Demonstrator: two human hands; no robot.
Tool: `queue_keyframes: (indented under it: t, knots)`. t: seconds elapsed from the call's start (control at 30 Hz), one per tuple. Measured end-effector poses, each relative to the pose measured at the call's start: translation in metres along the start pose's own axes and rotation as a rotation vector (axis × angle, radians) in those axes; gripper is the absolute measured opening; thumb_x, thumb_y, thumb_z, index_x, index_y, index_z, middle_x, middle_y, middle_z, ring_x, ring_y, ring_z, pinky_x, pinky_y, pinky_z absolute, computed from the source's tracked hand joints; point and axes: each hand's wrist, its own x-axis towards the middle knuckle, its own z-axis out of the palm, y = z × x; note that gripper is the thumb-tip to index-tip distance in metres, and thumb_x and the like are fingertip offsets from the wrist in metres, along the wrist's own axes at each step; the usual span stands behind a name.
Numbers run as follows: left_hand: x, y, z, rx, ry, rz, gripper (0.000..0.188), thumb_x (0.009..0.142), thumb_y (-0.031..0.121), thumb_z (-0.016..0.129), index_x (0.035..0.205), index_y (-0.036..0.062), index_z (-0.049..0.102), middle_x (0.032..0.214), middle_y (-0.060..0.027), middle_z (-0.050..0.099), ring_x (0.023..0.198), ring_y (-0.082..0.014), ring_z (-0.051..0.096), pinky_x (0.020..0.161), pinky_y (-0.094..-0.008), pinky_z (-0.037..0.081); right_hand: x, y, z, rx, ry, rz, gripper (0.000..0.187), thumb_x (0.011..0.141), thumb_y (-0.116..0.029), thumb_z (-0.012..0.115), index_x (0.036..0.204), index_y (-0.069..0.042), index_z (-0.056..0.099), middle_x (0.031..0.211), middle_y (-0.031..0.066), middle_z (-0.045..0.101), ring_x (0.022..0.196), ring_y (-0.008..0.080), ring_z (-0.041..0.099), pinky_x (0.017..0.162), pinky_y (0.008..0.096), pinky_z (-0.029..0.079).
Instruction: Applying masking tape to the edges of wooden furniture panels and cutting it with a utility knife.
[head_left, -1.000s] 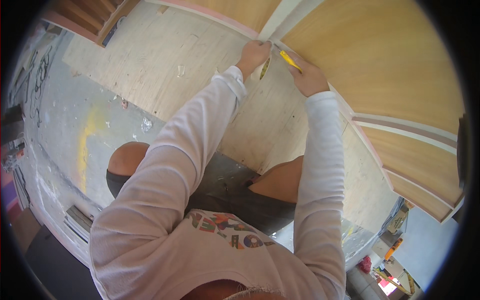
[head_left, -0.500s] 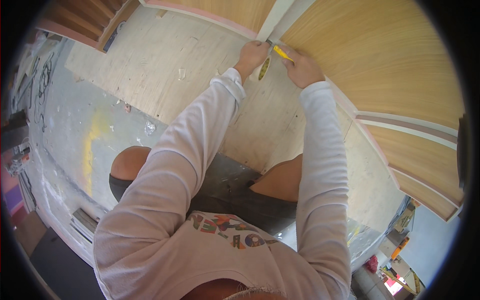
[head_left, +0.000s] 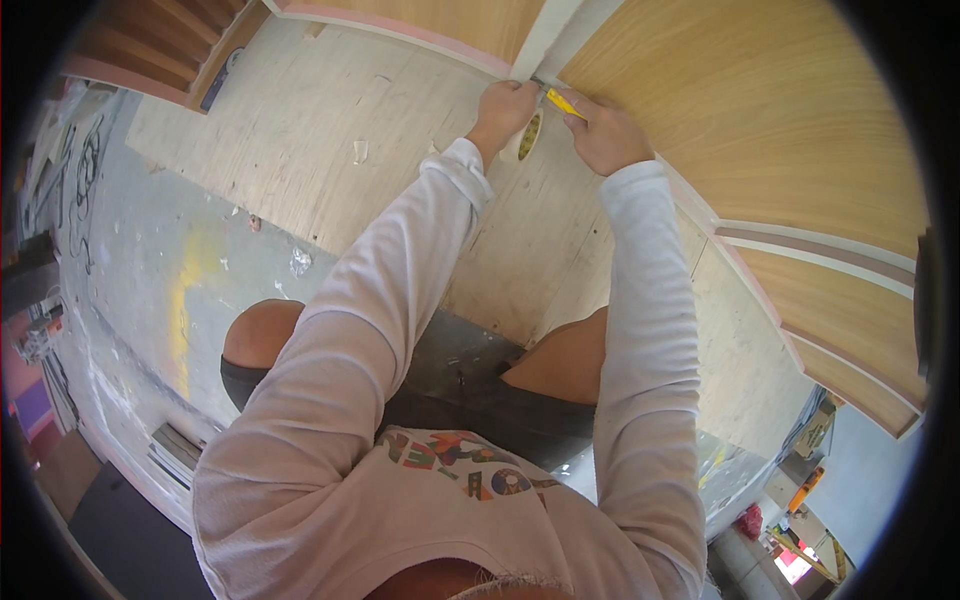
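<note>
In my right hand [head_left: 610,138] is a yellow utility knife [head_left: 563,102], its tip pointing to the corner where a white strip [head_left: 548,38] meets the wood-grain panel [head_left: 740,110]. My left hand [head_left: 502,112] is closed close to that tip, at the foot of the white strip. Whatever its fingers pinch is too small to make out. Just below my left hand, a roll of tape [head_left: 529,136] stands on the pale plywood sheet [head_left: 330,120], partly hidden by the hand.
Another wood-grain panel [head_left: 440,30] with a pinkish edge stands at the far side. A slatted brown piece [head_left: 165,45] is at the far left. Paint-stained grey floor [head_left: 150,290] shows at left, with crumpled foil [head_left: 300,261]. An orange-handled tool [head_left: 806,490] lies at lower right.
Both hands stay at the same corner, with the knife almost unmoved. The view has shifted very slightly; nothing was picked up or let go.
</note>
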Motion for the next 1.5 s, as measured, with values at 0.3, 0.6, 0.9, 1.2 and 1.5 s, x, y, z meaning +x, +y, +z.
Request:
queue_keyframes:
  t: [0.3, 0.6, 0.9, 1.2, 1.5]
  knots:
    - [-0.001, 0.001, 0.002, -0.035, -0.002, -0.008, 0.035, 0.082, 0.026, 0.052, 0.086, -0.007, 0.063, 0.077, -0.0129, 0.062, 0.066, -0.019, 0.057, 0.062, -0.0339, 0.046, 0.003, -0.005, -0.001, 0.004, -0.024, 0.025, 0.037, 0.087, -0.024, 0.048, 0.124, -0.021, 0.052, 0.101, 0.0164, 0.06, 0.098, 0.0323, 0.056, 0.082, 0.0429, 0.046]
    - [-0.005, 0.001, 0.007, 0.041, 0.121, 0.096, 0.041, 0.079, 0.032, 0.049, 0.069, -0.006, 0.06, 0.07, -0.0253, 0.059, 0.069, -0.0377, 0.059, 0.065, -0.0429, 0.044, -0.004, 0.008, 0.005, 0.038, 0.022, -0.007, 0.036, 0.087, -0.025, 0.049, 0.123, -0.021, 0.054, 0.101, 0.0166, 0.06, 0.096, 0.0335, 0.056, 0.083, 0.0426, 0.045]
    - [-0.003, -0.007, 0.017, 0.2, 0.282, 0.231, 0.042, 0.082, 0.033, 0.047, 0.067, -0.0042, 0.059, 0.06, -0.0221, 0.057, 0.062, -0.0362, 0.058, 0.063, -0.0425, 0.044, -0.002, 0.016, 0.007, 0.126, 0.045, -0.039, 0.036, 0.087, -0.025, 0.051, 0.122, -0.021, 0.055, 0.105, 0.016, 0.059, 0.098, 0.0336, 0.056, 0.085, 0.041, 0.045]
    - [-0.013, 0.002, 0.026, 0.026, 0.293, 0.093, 0.041, 0.081, 0.029, 0.046, 0.062, -0.005, 0.056, 0.063, -0.0262, 0.056, 0.064, -0.0407, 0.056, 0.065, -0.0454, 0.043, 0.005, 0.019, 0.004, 0.161, -0.024, -0.027, 0.037, 0.087, -0.025, 0.05, 0.123, -0.019, 0.054, 0.107, 0.0181, 0.059, 0.098, 0.0355, 0.055, 0.086, 0.0412, 0.044]
    - [0.002, -0.01, 0.032, -0.033, 0.294, 0.091, 0.037, 0.081, 0.028, 0.05, 0.065, -0.0048, 0.058, 0.054, -0.0134, 0.054, 0.048, -0.0217, 0.053, 0.051, -0.0364, 0.042, -0.003, 0.028, 0.006, 0.121, -0.02, 0.02, 0.037, 0.087, -0.026, 0.049, 0.123, -0.022, 0.054, 0.102, 0.0183, 0.061, 0.097, 0.0352, 0.056, 0.084, 0.0431, 0.045]
